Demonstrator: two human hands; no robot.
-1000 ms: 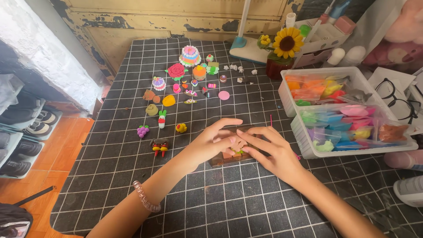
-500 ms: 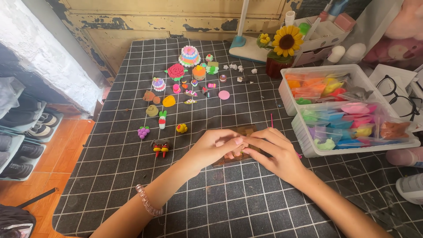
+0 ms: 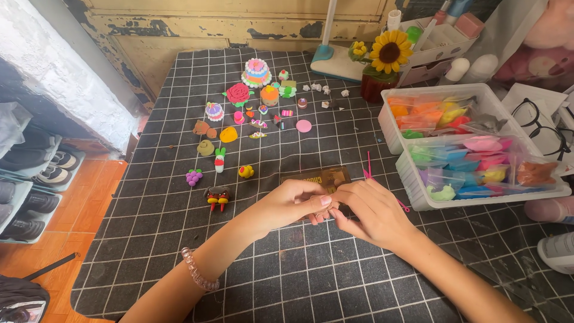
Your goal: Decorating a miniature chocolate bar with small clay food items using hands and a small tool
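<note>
Head view: two hands, left hand [image 3: 286, 206] and right hand [image 3: 373, 212], pinch one clay bit [image 3: 332, 205].

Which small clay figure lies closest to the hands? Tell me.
The dark figure with red-and-yellow legs, just left of the left hand; the purple grapes and yellow piece sit farther off.

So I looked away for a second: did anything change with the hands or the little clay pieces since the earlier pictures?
Hardly anything. The left hand and right hand stayed pressed together, fingertips meeting over the brown card on the black grid mat. What they pinch is too small to tell. The clay figures, the white bins of clay bags and the pink tool lie as before.
</note>
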